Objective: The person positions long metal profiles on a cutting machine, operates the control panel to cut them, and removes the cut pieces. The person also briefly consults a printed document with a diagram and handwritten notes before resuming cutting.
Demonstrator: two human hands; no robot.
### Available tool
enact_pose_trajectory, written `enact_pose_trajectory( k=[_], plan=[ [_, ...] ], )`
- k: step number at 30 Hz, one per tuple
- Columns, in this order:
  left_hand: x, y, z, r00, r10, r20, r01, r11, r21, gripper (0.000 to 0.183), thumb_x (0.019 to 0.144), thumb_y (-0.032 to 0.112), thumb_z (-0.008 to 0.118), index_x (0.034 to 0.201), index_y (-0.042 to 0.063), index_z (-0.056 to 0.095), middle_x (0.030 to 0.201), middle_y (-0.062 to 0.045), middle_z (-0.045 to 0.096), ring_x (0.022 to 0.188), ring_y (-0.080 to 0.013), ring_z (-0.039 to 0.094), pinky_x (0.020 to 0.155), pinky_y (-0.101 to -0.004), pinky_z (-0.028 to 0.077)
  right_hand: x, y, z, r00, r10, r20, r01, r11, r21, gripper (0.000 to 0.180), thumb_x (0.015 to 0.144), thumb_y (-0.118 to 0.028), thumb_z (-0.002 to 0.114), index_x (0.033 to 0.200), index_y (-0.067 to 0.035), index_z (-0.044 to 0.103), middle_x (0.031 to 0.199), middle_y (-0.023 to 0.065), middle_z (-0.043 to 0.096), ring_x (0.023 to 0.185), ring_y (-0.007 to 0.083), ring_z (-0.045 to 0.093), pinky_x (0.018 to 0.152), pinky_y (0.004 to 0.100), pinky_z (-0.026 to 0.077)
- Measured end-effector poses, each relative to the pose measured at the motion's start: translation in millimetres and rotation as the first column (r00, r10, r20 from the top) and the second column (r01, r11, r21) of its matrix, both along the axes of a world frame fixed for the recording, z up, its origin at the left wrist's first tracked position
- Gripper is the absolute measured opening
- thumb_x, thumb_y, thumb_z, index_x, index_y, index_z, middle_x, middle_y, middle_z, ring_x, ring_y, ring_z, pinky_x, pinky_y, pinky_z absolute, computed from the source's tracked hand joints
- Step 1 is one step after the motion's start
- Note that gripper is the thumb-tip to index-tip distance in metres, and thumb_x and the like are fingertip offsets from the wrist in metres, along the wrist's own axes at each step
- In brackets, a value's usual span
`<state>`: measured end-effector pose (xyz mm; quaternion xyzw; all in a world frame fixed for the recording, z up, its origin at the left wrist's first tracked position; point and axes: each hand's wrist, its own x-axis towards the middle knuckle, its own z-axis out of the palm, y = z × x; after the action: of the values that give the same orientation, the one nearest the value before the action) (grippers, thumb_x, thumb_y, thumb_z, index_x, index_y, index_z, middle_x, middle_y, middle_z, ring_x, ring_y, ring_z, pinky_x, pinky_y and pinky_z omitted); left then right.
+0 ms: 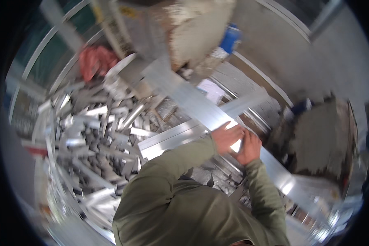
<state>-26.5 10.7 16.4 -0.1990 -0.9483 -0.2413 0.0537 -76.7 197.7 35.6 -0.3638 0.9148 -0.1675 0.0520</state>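
A long, flat, silvery metal profile [190, 98] runs diagonally from the upper middle of the view to the lower right. My left hand [227, 138] lies over it, fingers curled on its face. Close beside, my right hand [249, 146] grips the same profile at its edge. The two hands nearly touch, and motion blur hides the exact finger contact. Beneath the long profile, a wider metal profile [172, 136] sticks out to the left. A pale metal strip [249, 99] shows on the other side, also crossing under it.
A large heap of metal offcuts [101, 138] fills the left side. A red plastic bag [97, 61] sits behind it. Farther off stand a big worn panel [200, 33] and a blue container [230, 38]. At right is a dirty grey-topped block [315, 138]; long metal rods [259, 120] lie below.
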Motion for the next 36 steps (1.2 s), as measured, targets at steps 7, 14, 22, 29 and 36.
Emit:
enact_pose_trajectory(
  k=[7, 14, 22, 29, 36],
  plan=[
    [-13.1, 2.7, -7.6, 0.998, -0.051, -0.024, 0.047, 0.985, -0.166, 0.091, 0.075, 0.035, 0.085, 0.149, 0.004, 0.042, 0.158, -0.019, 0.041, 0.148, -0.0347, 0.034, 0.121, -0.0585, 0.022, 12.8, 9.5, -4.8, 0.979, -0.117, -0.17, 0.095, 0.987, -0.131, 0.078, 0.067, -0.018, 0.084, 0.136, -0.004, 0.053, 0.139, 0.0193, 0.054, 0.135, 0.0377, 0.046, 0.109, 0.0567, 0.038],
    [-6.3, 25.7, -0.1, 0.995, -0.1, -0.027, 0.086, 0.94, -0.331, 0.093, 0.078, 0.03, 0.083, 0.151, -0.002, 0.036, 0.16, -0.021, 0.035, 0.15, -0.0375, 0.029, 0.123, -0.0541, 0.019, 200.5, 128.3, -16.3, 0.95, -0.277, 0.147, 0.311, 0.89, -0.334, 0.048, 0.088, -0.023, 0.069, 0.133, -0.011, 0.056, 0.12, 0.0134, 0.062, 0.111, 0.0346, 0.061, 0.093, 0.0479, 0.05],
    [4.6, 28.5, -6.7, 0.985, -0.142, -0.101, 0.101, 0.936, -0.336, 0.088, 0.081, 0.027, 0.081, 0.153, 0.005, 0.037, 0.161, -0.023, 0.031, 0.149, -0.042, 0.029, 0.122, -0.0565, 0.021, 457.7, 319.3, -146.3, -0.053, -0.972, 0.228, 0.998, -0.043, 0.047, 0.031, 0.091, -0.026, 0.064, 0.112, -0.004, 0.068, 0.104, 0.0242, 0.071, 0.099, 0.0429, 0.068, 0.086, 0.048, 0.054],
    [9.3, 35.1, -7.8, 0.98, -0.128, -0.151, 0.049, 0.896, -0.442, 0.082, 0.086, 0.031, 0.076, 0.155, 0.01, 0.038, 0.16, -0.026, 0.032, 0.147, -0.0438, 0.03, 0.119, -0.0583, 0.025, 514.6, 416.4, -191.8, -0.394, -0.913, 0.1, 0.919, -0.392, 0.047, 0.042, 0.092, -0.028, 0.064, 0.12, 0.003, 0.062, 0.102, 0.0278, 0.07, 0.1, 0.0441, 0.067, 0.089, 0.0491, 0.052],
    [11.4, 76.3, -31.1, 0.972, 0.138, -0.189, -0.219, 0.821, -0.527, 0.089, 0.082, 0.04, 0.079, 0.15, -0.001, 0.039, 0.156, -0.022, 0.041, 0.144, -0.0378, 0.04, 0.111, -0.0518, 0.039, 490.3, 446.6, -179.7, -0.173, -0.958, 0.227, 0.962, -0.114, 0.249, 0.038, 0.098, -0.034, 0.056, 0.112, 0.001, 0.058, 0.103, 0.0318, 0.068, 0.101, 0.0496, 0.065, 0.089, 0.0553, 0.05]
  ],
)
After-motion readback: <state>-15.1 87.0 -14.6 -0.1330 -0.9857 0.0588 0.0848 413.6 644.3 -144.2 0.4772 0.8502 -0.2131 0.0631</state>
